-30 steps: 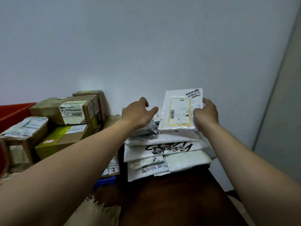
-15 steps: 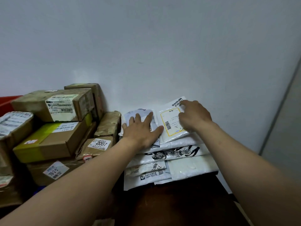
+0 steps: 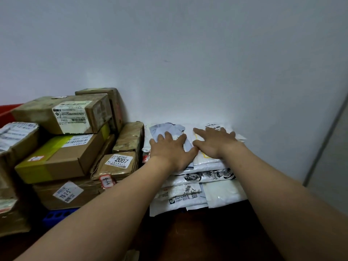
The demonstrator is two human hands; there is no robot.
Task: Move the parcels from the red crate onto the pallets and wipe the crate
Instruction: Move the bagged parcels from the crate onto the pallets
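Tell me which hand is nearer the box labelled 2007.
Left. The left hand rests on the mailer stack just right of the box labelled 2007; the right hand rests farther right, beyond the left hand.

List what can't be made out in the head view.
All head view.
Red crate: cut by the left edge and behind cardboard boxes; contents unseen.
White mailer: label mostly covered by the right hand.
Grey mailer: partly under the left hand.
Blue pallet: only a sliver shows under the boxes.
Box label: small print too blurred to read.
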